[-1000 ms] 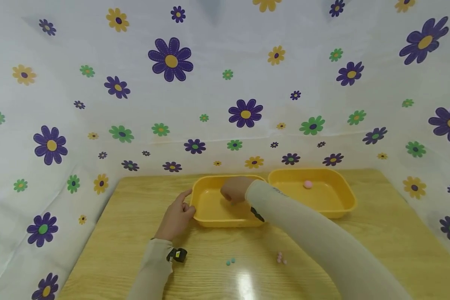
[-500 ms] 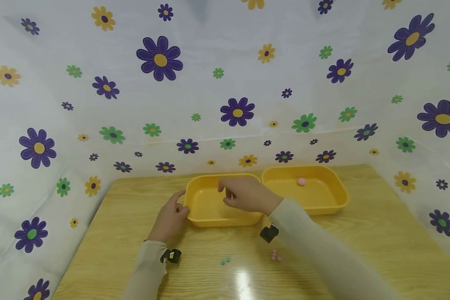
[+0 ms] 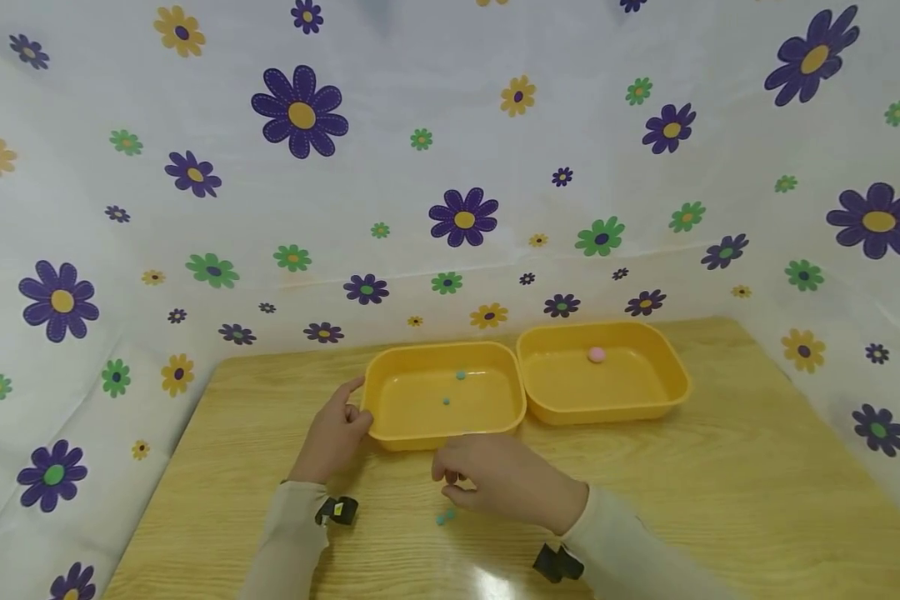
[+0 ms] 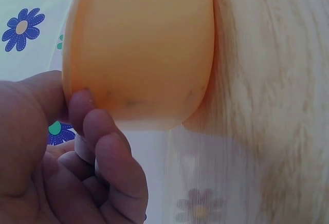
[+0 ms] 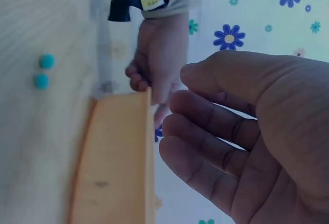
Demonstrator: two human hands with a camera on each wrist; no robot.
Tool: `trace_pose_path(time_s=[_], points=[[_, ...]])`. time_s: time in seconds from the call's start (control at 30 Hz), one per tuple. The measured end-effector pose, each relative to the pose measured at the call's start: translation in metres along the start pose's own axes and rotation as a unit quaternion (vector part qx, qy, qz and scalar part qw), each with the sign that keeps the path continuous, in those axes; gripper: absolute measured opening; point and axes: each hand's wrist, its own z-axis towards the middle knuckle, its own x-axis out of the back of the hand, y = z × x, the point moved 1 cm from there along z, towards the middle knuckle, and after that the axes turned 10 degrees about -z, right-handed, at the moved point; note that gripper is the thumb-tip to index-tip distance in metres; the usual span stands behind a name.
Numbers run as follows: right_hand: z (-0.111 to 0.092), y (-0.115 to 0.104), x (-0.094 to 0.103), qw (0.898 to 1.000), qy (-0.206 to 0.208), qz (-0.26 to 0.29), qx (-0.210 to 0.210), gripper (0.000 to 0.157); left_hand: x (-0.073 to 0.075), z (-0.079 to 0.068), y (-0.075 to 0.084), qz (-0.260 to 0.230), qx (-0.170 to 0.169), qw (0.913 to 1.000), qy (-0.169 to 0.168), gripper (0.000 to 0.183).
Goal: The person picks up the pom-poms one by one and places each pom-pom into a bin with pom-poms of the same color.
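My left hand [image 3: 332, 437] holds the left end of a shallow yellow tray [image 3: 412, 410], its thumb and fingers at the rim in the left wrist view. Two small teal balls [image 3: 461, 375] lie apart inside this tray. In front of it, above the table, hovers my right hand [image 3: 506, 479], its fingers loosely bent and holding nothing. Two more teal balls [image 5: 47, 61] rest on the table close together, just below the right fingertips in the head view. The small pink balls seen earlier on the table are hidden, with the right hand and wrist over that area.
A second yellow tray [image 3: 607, 390] stands right beside the first, with one larger pink ball [image 3: 596, 355] in it. Both sit near the back of the wooden table [image 3: 750, 467], before a white flower-patterned cloth [image 3: 375, 167].
My right hand has come out of the left tray and moved toward the table's front, near the teal balls. Two teal balls now show in that tray. The left hand stays at its rim.
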Motion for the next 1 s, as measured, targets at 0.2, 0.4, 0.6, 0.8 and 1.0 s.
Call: trace_pose_path(time_s=[0.2, 0.4, 0.6, 0.8, 1.0], points=[[-0.001, -0.008, -0.033, 0.999, -0.039, -0.027, -0.007, 0.009, 0.001, 0.000, -0.001, 0.006, 0.003, 1.0000, 0.000, 0.064], [0.001, -0.009, -0.051, 0.996, -0.068, -0.040, -0.044, 0.017, 0.001, 0.002, 0.000, -0.003, 0.001, 1.0000, -0.003, 0.064], [0.001, -0.009, -0.054, 0.996, -0.055, -0.043, -0.054, 0.021, 0.001, 0.004, -0.002, -0.001, -0.002, 1.0000, -0.003, 0.065], [0.002, -0.013, -0.052, 0.995, -0.070, -0.048, -0.055, 0.015, 0.000, 0.003, -0.002, -0.001, 0.001, 1.0000, 0.000, 0.065], [0.001, -0.015, -0.052, 0.995, -0.073, -0.043, -0.048, 0.011, 0.000, 0.002, -0.002, -0.004, 0.004, 1.0000, 0.004, 0.065]])
